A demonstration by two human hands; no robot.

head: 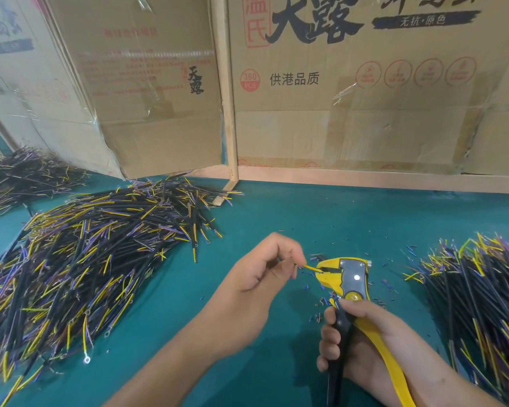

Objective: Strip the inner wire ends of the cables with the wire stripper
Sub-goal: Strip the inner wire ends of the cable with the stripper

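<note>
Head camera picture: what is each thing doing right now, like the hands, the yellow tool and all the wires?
Left hand: pinches a yellow wire, feeding its end into the tool.
Yellow wire: tip sits in the stripper's mouth.
Right hand: fingers curled round the handles.
Wire stripper: held above the green table.
Left cable pile: lying loose.
Right cable pile: lying loose.
Insulation bits: scattered near the tool.

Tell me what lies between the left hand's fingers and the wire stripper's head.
In the head view, a short yellow wire end spans the gap from the left hand into the wire stripper.
</note>
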